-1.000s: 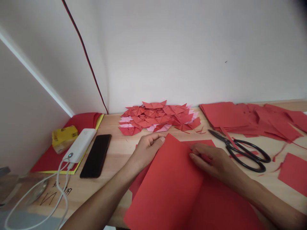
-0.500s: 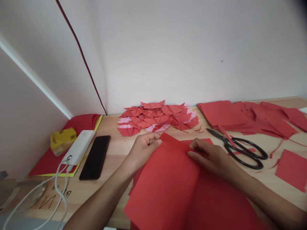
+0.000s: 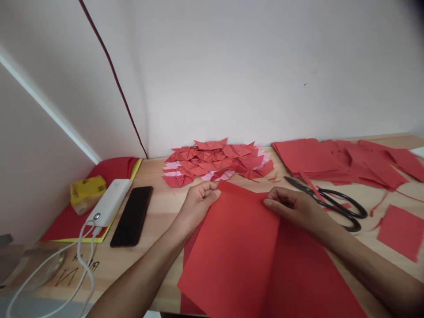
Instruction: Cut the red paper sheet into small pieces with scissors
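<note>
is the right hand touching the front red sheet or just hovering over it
Touching: the head view shows the right hand with its thumb laid over the upper right edge of the front red sheet.

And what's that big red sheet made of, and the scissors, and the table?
The red sheet looks like matte paper: thin, with straight edges and no shine. The scissors seem dark metal, slim-tipped; the black handles shine a little, so maybe coated metal or plastic. The table looks like smooth pale wood with streaky grain, though that could be printed.
</note>
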Tool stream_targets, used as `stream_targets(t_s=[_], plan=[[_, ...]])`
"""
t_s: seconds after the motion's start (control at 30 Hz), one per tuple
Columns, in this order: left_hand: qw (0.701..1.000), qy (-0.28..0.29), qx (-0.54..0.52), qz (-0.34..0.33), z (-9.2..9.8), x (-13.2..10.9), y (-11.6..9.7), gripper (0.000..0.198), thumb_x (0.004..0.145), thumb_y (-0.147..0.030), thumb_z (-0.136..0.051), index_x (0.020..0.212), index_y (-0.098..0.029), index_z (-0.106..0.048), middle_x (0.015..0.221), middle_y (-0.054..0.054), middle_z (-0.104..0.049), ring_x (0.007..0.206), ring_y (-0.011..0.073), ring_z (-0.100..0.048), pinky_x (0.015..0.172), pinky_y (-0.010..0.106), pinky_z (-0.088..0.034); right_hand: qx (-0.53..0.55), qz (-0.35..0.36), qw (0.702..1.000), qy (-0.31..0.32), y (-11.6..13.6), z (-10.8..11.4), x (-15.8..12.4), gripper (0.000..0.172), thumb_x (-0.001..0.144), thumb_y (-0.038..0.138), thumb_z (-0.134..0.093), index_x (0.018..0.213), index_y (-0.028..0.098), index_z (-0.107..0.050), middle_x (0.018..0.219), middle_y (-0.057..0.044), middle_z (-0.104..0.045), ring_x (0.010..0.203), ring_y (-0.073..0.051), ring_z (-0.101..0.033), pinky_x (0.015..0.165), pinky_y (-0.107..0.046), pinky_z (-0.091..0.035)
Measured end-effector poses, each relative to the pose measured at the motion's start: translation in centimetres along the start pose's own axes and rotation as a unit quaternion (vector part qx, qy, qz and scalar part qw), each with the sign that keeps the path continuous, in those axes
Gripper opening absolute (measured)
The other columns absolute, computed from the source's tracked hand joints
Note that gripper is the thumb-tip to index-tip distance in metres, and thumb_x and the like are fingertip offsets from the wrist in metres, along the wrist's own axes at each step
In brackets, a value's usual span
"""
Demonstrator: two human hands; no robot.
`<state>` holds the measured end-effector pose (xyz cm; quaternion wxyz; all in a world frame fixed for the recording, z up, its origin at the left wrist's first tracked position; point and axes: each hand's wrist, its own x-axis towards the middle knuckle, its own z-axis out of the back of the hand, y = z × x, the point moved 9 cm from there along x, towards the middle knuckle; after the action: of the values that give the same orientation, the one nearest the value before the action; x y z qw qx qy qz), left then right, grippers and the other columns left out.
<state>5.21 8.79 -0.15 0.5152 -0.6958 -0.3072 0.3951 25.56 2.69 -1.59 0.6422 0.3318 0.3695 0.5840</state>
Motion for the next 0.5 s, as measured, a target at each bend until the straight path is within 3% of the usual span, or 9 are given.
stream_targets(t_s=[0.1, 0.2, 0.37, 0.43, 0.5], plan=[[1.0, -0.004, -0.007, -0.009, -0.1, 0.0, -0.1, 0.024, 0.078, -0.034, -0.071, 0.088, -0.013, -0.064, 0.067, 0.0, -0.063, 0.054, 0.0087, -0.055, 0.054, 0.019, -0.041, -0.01, 0.007, 1.0, -0.002, 0.2, 0.4, 0.1, 0.037, 0.085, 0.053, -0.053, 0.066, 0.021, -0.05, 0.061, 0.003, -0.044, 0.056, -0.013, -0.04, 0.053, -0.026, -0.03], [1.0, -0.002, -0.016, -0.007, -0.2, 0.1, 0.1, 0.034, 0.078, -0.033, -0.071, 0.105, -0.014, -0.063, 0.066, -0.001, -0.061, 0.055, 0.0111, -0.058, 0.056, 0.022, -0.044, -0.055, 0.025, 0.998, 0.003, 1.2, 1.2, 0.4, 0.038, 0.083, 0.054, -0.054, 0.064, 0.021, -0.05, 0.06, 0.003, -0.043, 0.056, -0.013, -0.04, 0.054, -0.027, -0.031], [0.998, 0.001, 0.004, -0.055, -0.2, 0.2, -0.3, 0.069, 0.082, -0.032, -0.067, 0.144, -0.025, -0.038, 0.057, -0.006, -0.057, 0.052, 0.0128, -0.055, 0.055, 0.023, -0.043, -0.039, -0.033, 0.999, -0.005, 1.4, 2.6, 2.0, 0.043, 0.081, 0.061, -0.056, 0.067, 0.021, -0.05, 0.06, 0.003, -0.046, 0.053, -0.012, -0.04, 0.05, -0.025, -0.03], [0.994, -0.014, 0.038, -0.102, 0.1, 0.0, -1.2, 0.066, 0.083, -0.032, -0.065, 0.145, -0.027, -0.04, 0.055, -0.007, -0.055, 0.05, 0.0117, -0.052, 0.054, 0.022, -0.041, 0.013, -0.052, 0.998, -0.01, 1.3, 2.5, 2.8, 0.045, 0.083, 0.063, -0.054, 0.069, 0.021, -0.049, 0.062, 0.002, -0.047, 0.054, -0.012, -0.042, 0.051, -0.025, -0.031], [0.986, -0.021, 0.084, -0.143, 0.2, -0.2, -2.0, 0.049, 0.085, -0.031, -0.063, 0.134, -0.026, -0.056, 0.06, -0.004, -0.059, 0.055, 0.0119, -0.053, 0.056, 0.022, -0.042, 0.057, -0.051, 0.997, -0.021, 1.6, 2.2, 3.7, 0.046, 0.083, 0.064, -0.053, 0.069, 0.021, -0.046, 0.064, 0.003, -0.046, 0.055, -0.011, -0.042, 0.051, -0.024, -0.032]])
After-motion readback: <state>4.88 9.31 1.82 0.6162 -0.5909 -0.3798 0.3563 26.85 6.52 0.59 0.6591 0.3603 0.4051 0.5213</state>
